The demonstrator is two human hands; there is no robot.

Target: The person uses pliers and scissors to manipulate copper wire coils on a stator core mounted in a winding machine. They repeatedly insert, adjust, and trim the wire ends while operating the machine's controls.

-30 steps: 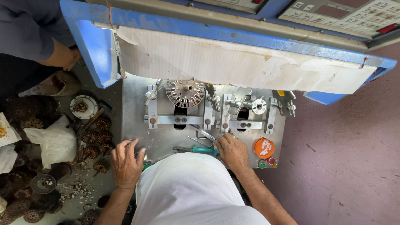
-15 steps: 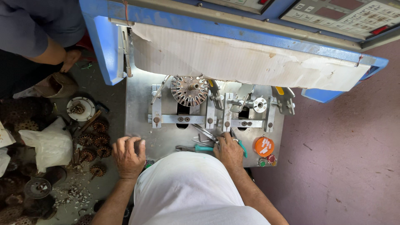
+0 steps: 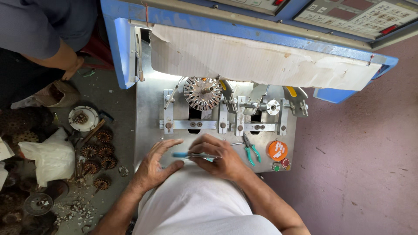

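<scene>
Right hand gripping blue-handled tool, fingers clamped on it, lying below slotted metal rotor. Left hand resting beside tool handle, fingers spreading apart. Green-handled pliers lying right of tool.

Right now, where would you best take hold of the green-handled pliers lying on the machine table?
Take the green-handled pliers by the two green grips, coming from above on the near side. The grips splay toward the person, lie flat and are clear of the right hand; the jaws point away.
</scene>
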